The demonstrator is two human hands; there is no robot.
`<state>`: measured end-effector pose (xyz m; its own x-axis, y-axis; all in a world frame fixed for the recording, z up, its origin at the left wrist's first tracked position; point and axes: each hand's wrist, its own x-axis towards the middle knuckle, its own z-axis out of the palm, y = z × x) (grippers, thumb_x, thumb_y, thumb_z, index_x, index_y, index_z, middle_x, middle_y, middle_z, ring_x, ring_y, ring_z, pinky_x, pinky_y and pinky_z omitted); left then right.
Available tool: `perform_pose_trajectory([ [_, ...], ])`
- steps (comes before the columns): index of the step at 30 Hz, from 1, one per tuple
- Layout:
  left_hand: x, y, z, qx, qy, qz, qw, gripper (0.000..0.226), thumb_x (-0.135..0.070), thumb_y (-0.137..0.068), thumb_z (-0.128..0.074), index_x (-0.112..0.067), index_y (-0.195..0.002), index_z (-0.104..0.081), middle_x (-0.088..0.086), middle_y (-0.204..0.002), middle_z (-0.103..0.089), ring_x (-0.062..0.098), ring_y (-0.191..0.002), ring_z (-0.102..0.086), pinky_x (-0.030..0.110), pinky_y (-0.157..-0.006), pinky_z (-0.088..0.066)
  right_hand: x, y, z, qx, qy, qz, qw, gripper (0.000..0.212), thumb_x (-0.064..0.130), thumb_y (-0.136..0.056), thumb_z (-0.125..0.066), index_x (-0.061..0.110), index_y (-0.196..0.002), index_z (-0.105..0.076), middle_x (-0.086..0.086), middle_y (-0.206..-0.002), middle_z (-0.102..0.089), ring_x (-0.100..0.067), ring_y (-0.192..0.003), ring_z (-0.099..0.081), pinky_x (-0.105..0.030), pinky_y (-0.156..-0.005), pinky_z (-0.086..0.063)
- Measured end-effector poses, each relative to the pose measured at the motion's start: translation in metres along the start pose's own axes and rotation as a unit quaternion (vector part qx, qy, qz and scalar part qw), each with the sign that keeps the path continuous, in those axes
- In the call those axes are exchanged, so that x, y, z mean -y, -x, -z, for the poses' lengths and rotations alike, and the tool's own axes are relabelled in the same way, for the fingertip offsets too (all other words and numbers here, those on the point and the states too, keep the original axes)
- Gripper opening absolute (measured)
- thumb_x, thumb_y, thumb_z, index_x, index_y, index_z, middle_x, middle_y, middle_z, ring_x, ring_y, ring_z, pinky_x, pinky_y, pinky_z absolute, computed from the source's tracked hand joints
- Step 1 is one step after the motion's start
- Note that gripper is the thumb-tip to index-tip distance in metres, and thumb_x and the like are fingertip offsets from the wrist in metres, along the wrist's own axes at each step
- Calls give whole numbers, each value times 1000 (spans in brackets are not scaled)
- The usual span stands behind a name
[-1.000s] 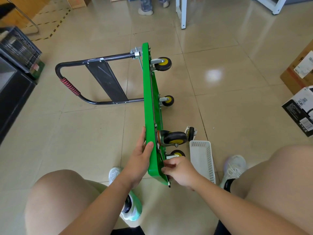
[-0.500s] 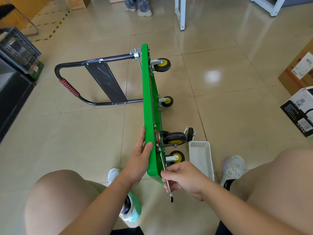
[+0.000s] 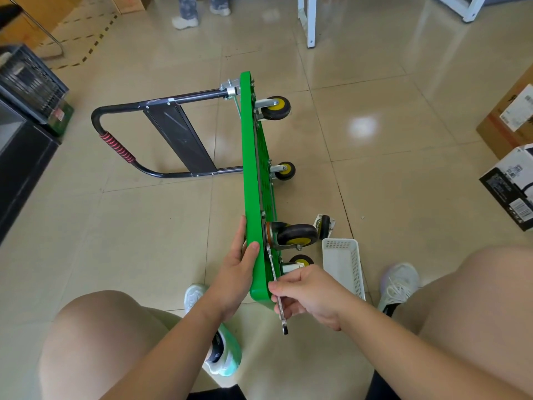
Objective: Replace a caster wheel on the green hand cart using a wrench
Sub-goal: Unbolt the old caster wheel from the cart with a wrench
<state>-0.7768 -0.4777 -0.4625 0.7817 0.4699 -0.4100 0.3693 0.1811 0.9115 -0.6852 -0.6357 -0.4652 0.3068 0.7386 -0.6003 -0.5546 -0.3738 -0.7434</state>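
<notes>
The left hand [image 3: 236, 269] grips the stiff green cart [image 3: 253, 168] by its edge. The right hand [image 3: 311, 293] pinches the thin, rigid wrench [image 3: 272, 264] by its shaft. A hold nearer its free end would likely give more leverage.

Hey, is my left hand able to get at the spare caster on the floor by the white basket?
Probably not directly: the left hand grips the upright green cart from its other side, so the cart stands between it and the spare caster.
</notes>
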Motion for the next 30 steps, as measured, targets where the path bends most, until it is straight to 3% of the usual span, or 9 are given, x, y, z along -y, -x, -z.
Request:
perform_pose_trajectory([
  [4, -2, 1, -2, -2, -5, -5, 1000, 58, -36, -111, -46, -67, -153, -21, -34, -139, -60, 11, -130, -62, 46, -115, -47, -19, -16, 3, -36, 116, 20, 992, 12, 12, -90, -73, 14, -99, -81, -9, -87, -79, -25, -77, -76, -39, -75, -63],
  [7, -4, 2, -3, -3, 3, -3, 1000, 59, -30, -113, -44, -61, -157, -20, -37, -137, -59, 6, -132, -60, 44, -118, -45, -29, -30, 3, -86, 178, 28, 980, 20, 15, -90, -73, 21, -108, -79, 0, -97, -79, -20, -92, -75, -43, -92, -59],
  [10, -6, 3, -3, 1, 3, -4, 1000, 60, -28, -113, -42, -58, -159, -17, -40, -130, -62, 5, -128, -63, 42, -116, -47, -29, -34, 2, -98, 188, 42, 976, 23, 14, -91, -73, 24, -112, -77, 7, -104, -78, -15, -100, -72, -40, -98, -56],
  [16, -6, 3, -3, 3, 6, -8, 1000, 61, -30, -112, -44, -58, -159, -17, -40, -131, -61, 9, -130, -62, 47, -115, -48, -34, -13, 10, -115, 218, 35, 969, 18, 20, -88, -76, 37, -93, -79, 16, -90, -78, -2, -87, -72, -19, -82, -55],
  [20, -4, 2, -2, 5, 1, -14, 1000, 60, -33, -112, -45, -60, -158, -17, -37, -143, -52, 7, -134, -58, 47, -117, -45, -34, 1, 8, -69, 163, 8, 984, 11, 20, -89, -76, 23, -98, -82, 4, -86, -79, -11, -76, -74, -28, -74, -60],
  [24, -1, 2, -2, 1, -2, -16, 1000, 59, -33, -112, -45, -61, -157, -19, -36, -140, -58, 8, -132, -61, 47, -116, -47, -26, 8, 2, -48, 118, 11, 992, 8, 22, -89, -75, 24, -86, -82, -5, -85, -78, -25, -81, -76, -34, -74, -62],
  [27, -1, 1, -2, 4, -7, -17, 1000, 59, -34, -112, -45, -61, -157, -18, -36, -136, -60, 8, -127, -64, 46, -113, -50, -19, 11, -1, -40, 107, 18, 993, 11, 22, -89, -75, 26, -81, -82, -6, -85, -78, -26, -83, -76, -39, -80, -63],
  [30, -1, 1, -2, 7, -8, -17, 1000, 59, -34, -112, -44, -61, -157, -17, -37, -135, -60, 8, -125, -65, 43, -109, -53, -14, 11, -4, -29, 77, 18, 996, 12, 20, -90, -75, 17, -81, -82, -9, -81, -77, -25, -76, -74, -36, -76, -62],
])
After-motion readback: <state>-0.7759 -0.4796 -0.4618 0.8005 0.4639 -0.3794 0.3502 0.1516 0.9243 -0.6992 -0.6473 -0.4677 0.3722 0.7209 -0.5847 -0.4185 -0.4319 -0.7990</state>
